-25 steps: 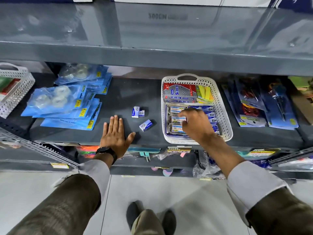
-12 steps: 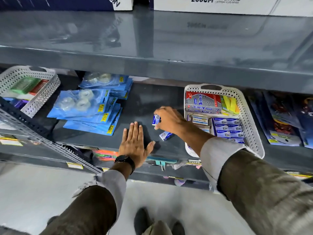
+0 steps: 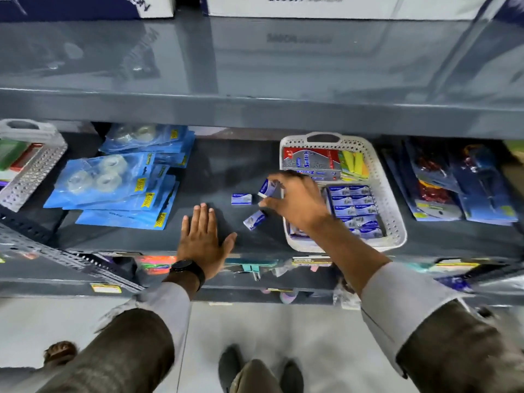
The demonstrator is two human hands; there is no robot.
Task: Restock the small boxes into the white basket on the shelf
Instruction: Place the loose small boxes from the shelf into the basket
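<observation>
Half a second ago the right hand (image 3: 295,201) was closing over the loose small boxes left of the white basket (image 3: 394,219); now it has one box (image 3: 268,188) lifted, pinched between thumb and fingertips, near the frame's centre. That held box is tilted, its long axis running from lower left to upper right. A second box (image 3: 241,199) lies flat on the shelf (image 3: 226,165) to its left, long axis across the frame. A third (image 3: 254,220) lies below the hand, angled diagonally. The left hand (image 3: 202,239) stays flat, fingers spread, palm down on the shelf's front edge, holding nothing. Rows of matching boxes (image 3: 354,207) fill the basket.
</observation>
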